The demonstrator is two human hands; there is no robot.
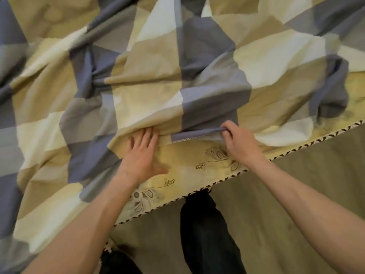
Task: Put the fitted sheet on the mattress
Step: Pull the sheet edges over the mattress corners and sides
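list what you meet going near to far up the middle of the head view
black trouser leg → cream-and-brown braided mattress trim → bare yellow flower-printed mattress top → crumpled blue, tan and cream checked fitted sheet

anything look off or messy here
The checked fitted sheet lies bunched in deep folds; its hem stops short of the edge of the mattress, whose top shows bare. The right hand pinches that hem.

The scene is lit softly and evenly, with a warm, yellowish cast — no single source can be made out. Gentle shadows are seen only in the folds of the fitted sheet (158,86) and under the left hand (142,153). Detail is smeared throughout; blocky, stair-stepped edges are noticed in the upper left corner — and the periphery is stretched by the wide lens.
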